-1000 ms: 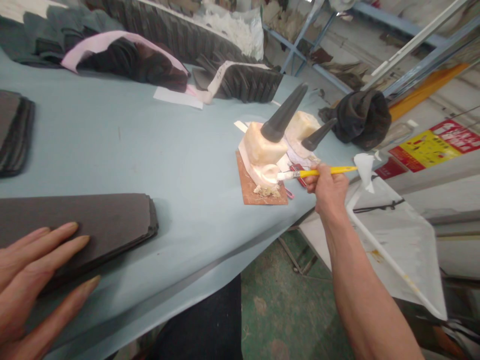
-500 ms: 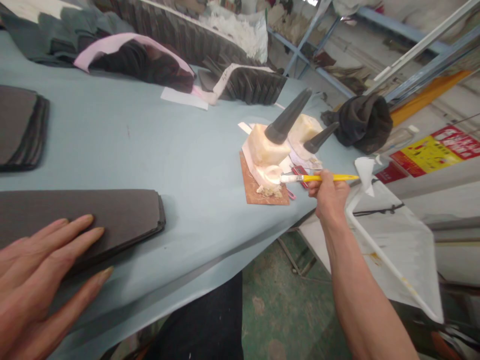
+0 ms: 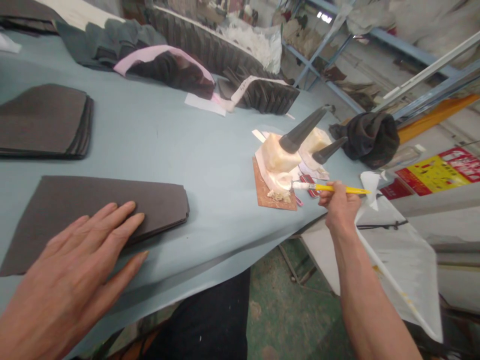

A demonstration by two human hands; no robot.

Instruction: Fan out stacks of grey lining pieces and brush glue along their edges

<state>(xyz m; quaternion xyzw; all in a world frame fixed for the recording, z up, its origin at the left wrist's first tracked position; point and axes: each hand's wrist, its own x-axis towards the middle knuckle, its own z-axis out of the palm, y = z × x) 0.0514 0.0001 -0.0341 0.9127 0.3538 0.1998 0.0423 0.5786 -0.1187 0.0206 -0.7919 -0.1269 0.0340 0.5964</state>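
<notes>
My left hand (image 3: pixel 77 270) lies flat, fingers spread, on a stack of dark grey fabric pieces (image 3: pixel 93 207) near the table's front edge. My right hand (image 3: pixel 339 202) pinches a yellow-handled brush (image 3: pixel 330 188), whose white bristles touch the pale glue pooled at the foot of a glue-crusted bottle with a dark cone nozzle (image 3: pixel 287 147). That bottle leans on a brown board (image 3: pixel 268 192). A second, similar bottle (image 3: pixel 320 145) stands just behind it.
Another grey fabric stack (image 3: pixel 47 120) lies at the left. Bundles of dark pieces with pink and white bands (image 3: pixel 168 67) line the far edge of the light blue table (image 3: pixel 168 135). A dark cloth heap (image 3: pixel 369 132) and a white sheet (image 3: pixel 397 250) sit at the right.
The view has shifted, so more of the table's left side shows. My left hand stays flat on the fabric stack. My right hand keeps the brush at the glue.
</notes>
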